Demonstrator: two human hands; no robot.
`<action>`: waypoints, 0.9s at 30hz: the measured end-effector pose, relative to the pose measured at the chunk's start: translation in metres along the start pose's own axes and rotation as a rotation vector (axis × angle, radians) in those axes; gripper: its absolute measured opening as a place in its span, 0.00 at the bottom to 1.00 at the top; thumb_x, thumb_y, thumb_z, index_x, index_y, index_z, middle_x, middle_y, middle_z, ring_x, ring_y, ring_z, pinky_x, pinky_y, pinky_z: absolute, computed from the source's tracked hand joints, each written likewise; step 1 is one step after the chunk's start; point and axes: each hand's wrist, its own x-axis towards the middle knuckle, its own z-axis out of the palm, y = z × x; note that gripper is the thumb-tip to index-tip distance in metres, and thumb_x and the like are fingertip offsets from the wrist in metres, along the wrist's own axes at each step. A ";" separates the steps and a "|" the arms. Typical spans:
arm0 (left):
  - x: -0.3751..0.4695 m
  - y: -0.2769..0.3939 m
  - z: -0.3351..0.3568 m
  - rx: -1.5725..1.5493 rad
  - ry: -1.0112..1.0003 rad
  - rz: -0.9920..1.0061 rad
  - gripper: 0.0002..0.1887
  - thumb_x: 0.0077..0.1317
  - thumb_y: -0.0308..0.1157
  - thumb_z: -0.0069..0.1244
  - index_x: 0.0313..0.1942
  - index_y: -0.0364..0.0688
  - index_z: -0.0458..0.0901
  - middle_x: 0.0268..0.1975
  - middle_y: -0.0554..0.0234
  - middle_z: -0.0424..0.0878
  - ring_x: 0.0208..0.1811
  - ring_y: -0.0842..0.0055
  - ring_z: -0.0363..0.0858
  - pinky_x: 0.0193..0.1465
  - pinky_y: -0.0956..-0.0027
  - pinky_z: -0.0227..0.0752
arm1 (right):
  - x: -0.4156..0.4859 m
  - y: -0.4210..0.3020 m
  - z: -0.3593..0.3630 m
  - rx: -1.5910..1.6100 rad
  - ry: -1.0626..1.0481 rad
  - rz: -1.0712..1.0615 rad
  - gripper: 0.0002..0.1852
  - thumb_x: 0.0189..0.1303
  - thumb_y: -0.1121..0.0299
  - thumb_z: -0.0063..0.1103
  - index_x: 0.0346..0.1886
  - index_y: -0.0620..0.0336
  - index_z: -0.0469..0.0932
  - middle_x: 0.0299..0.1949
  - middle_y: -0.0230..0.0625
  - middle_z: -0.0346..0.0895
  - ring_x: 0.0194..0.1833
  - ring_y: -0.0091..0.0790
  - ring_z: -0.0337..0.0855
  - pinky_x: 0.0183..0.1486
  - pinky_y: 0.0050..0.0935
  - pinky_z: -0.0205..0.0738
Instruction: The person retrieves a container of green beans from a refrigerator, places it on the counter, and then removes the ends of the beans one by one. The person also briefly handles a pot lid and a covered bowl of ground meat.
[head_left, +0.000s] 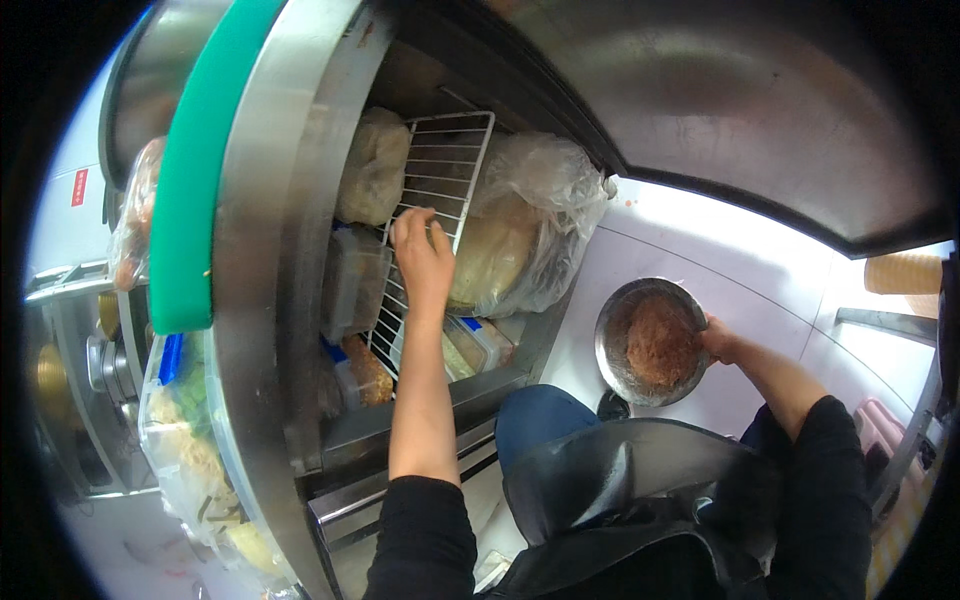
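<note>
My left hand (421, 251) reaches into an under-counter steel refrigerator and rests at the white wire shelf (450, 161); whether its fingers grip a wire cannot be told. Beside the hand, a large clear plastic bag with pale contents (502, 247) lies below the shelf level. A wrapped pale bundle (375, 165) sits on the shelf's other side, near a lidded plastic container (356, 281). My right hand (720, 340) holds the rim of a round metal bowl (615, 341) outside the refrigerator, above the floor. Reddish-brown minced food (660, 341) lies in the bowl.
The refrigerator's steel door (720, 112) stands open at the upper right. A green cutting board (199, 172) and a clear tub of vegetables (187, 442) are on the counter at left. More plastic containers (476, 345) stand inside. A pink plastic stool (885, 435) is at the right.
</note>
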 end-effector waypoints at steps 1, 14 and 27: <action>0.009 -0.008 0.006 0.004 0.004 0.022 0.11 0.63 0.24 0.48 0.46 0.33 0.77 0.50 0.44 0.75 0.55 0.50 0.70 0.58 0.52 0.64 | 0.000 -0.001 0.000 -0.003 -0.049 -0.005 0.28 0.57 0.73 0.59 0.62 0.50 0.66 0.45 0.41 0.80 0.38 0.44 0.87 0.28 0.47 0.86; 0.158 -0.118 -0.010 0.351 -0.421 -0.818 0.29 0.68 0.44 0.46 0.61 0.30 0.69 0.66 0.38 0.68 0.64 0.56 0.71 0.62 0.53 0.67 | 0.030 -0.012 -0.024 -0.220 -0.172 0.167 0.30 0.54 0.71 0.61 0.63 0.50 0.64 0.55 0.42 0.75 0.53 0.46 0.81 0.41 0.54 0.85; 0.131 -0.150 -0.003 0.468 0.031 -0.265 0.14 0.67 0.33 0.47 0.46 0.32 0.81 0.48 0.37 0.81 0.50 0.50 0.80 0.54 0.55 0.72 | 0.013 -0.089 -0.035 -1.194 0.116 -0.126 0.23 0.54 0.57 0.66 0.46 0.68 0.79 0.50 0.56 0.79 0.55 0.50 0.79 0.57 0.44 0.75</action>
